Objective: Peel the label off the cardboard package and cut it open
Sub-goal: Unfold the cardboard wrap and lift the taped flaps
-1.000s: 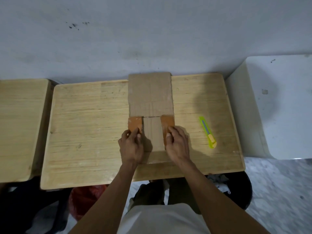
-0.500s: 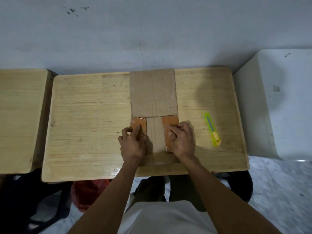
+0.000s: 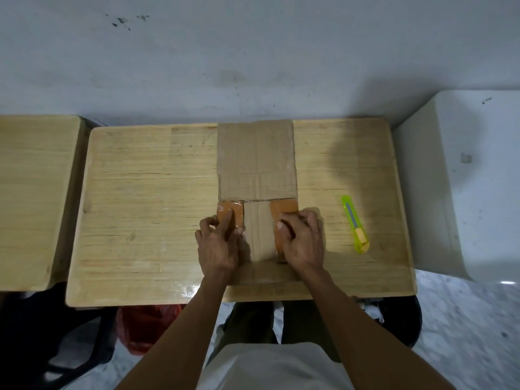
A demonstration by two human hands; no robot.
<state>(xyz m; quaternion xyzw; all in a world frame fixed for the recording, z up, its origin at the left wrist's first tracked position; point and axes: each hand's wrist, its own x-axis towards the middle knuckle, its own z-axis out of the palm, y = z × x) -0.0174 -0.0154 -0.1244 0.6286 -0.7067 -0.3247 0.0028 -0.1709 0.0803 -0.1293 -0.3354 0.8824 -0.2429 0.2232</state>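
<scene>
A flat brown cardboard package (image 3: pixel 256 161) lies in the middle of the wooden table (image 3: pixel 146 209), reaching to its far edge. Two strips of orange-brown tape (image 3: pixel 235 213) run down the package's near half, one on each side. My left hand (image 3: pixel 218 243) rests on the left strip with the forefinger stretched along it. My right hand (image 3: pixel 302 240) presses on the right strip (image 3: pixel 284 206), fingers curled at its edge. Whether either hand grips any tape is unclear. A yellow-green utility knife (image 3: pixel 355 224) lies on the table to the right of my right hand.
A second wooden table (image 3: pixel 31 198) stands to the left across a narrow gap. A white block (image 3: pixel 464 178) stands against the table's right side. A grey wall runs along the back. My legs and a red bag (image 3: pixel 146 327) show below the table's near edge.
The right hand has slid a little outward on the right tape strip and curled its fingers. The left forefinger stays on the left strip. The knife has not moved.
</scene>
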